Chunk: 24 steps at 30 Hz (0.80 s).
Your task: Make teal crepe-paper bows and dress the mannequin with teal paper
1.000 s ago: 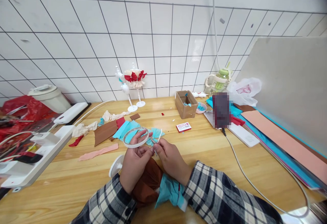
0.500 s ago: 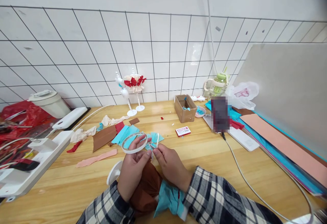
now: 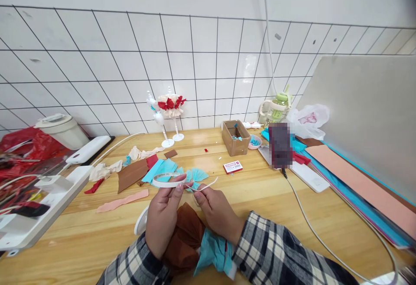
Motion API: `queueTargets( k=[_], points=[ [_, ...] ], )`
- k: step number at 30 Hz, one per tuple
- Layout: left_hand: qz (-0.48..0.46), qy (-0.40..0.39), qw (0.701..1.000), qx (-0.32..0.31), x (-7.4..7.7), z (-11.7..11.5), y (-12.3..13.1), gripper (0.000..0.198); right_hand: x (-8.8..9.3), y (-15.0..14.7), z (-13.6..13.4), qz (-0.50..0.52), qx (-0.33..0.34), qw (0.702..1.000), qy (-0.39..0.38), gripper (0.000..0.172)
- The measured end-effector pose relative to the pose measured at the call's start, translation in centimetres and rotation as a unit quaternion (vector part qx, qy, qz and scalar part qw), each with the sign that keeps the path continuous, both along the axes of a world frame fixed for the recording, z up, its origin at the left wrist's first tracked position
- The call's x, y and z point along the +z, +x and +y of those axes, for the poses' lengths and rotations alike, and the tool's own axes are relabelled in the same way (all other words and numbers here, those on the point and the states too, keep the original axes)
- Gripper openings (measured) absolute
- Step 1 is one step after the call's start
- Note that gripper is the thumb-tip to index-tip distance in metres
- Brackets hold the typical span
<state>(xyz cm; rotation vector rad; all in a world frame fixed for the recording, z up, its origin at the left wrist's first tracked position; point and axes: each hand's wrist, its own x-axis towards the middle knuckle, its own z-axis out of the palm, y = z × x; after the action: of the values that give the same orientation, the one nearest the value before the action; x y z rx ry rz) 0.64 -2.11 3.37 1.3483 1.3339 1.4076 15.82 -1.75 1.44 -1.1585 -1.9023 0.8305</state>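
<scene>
My left hand (image 3: 161,215) is closed on a roll of narrow white tape (image 3: 169,184), held up above the table on its side. From the roll a thin loose strip of tape (image 3: 209,184) runs right, and my right hand (image 3: 218,209) pinches it between thumb and fingers. Just beyond my fingertips is a gathered light-blue crepe piece (image 3: 199,175), fanned out. Below my hands, near my body, are a bunched brown piece (image 3: 185,239) and a light-blue crumpled piece (image 3: 214,252). A white round base (image 3: 141,221) shows partly behind my left wrist.
Brown, blue, red, pink and cream scraps (image 3: 131,176) lie left of centre. Two white stands (image 3: 168,142) are at the back, one wearing red bows. A cardboard box (image 3: 238,144), a small red-and-white box (image 3: 233,167), a cabled device (image 3: 281,146) and a power strip (image 3: 48,215) flank my hands.
The tape roll has tipped flatter, and my left hand has shifted slightly left. The strip's free end, upright before, now slants to the right. My right hand stays nearly in place.
</scene>
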Motion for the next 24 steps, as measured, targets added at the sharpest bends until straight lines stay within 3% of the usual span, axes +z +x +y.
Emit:
queueTargets(
  k=[12,24],
  points=[
    [-0.062,-0.027,0.998,0.014,-0.59,0.44,0.27,0.057,-0.49,-0.05,0.21,0.009,0.000,1.000,-0.008,0.031],
    [-0.039,-0.028,0.999,0.018,-0.79,0.77,0.09,0.059,-0.17,0.08,-0.07,-0.050,-0.030,0.998,-0.004,0.028]
  ],
)
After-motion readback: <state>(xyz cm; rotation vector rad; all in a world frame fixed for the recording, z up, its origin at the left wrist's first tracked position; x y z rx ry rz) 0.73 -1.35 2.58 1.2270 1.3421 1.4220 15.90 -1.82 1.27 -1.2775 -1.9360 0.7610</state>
